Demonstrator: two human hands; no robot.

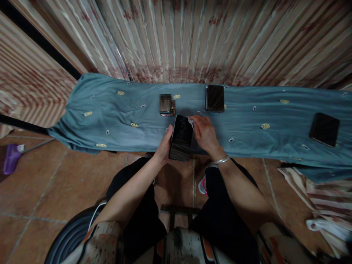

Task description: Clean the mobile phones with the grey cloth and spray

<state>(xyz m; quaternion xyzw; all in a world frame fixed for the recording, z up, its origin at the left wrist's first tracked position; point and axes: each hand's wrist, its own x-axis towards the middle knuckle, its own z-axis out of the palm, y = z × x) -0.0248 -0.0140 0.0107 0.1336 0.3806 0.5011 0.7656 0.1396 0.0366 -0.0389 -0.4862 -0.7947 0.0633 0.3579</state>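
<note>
My left hand [164,146] is closed on the left edge of a black smartphone [180,139], held tilted over the front edge of the cloth-covered surface. Its dark screen faces up and shows faint reflections. At the phone's upper right corner, my right hand [205,132] pinches a small greyish-white cloth [190,120] against it; most of that cloth is hidden by the fingers. Just beyond the phone lies a small stack of phones [171,113], its top blurred out. Farther right sits another stack of dark phones [215,98].
A teal patterned sheet [148,135] covers the long narrow surface. Near its right end lies a black flat device [325,129]. Pleated curtains [176,44] hang behind. On the tiled floor are a purple brush head [11,158] and a round dark ribbed object [68,234].
</note>
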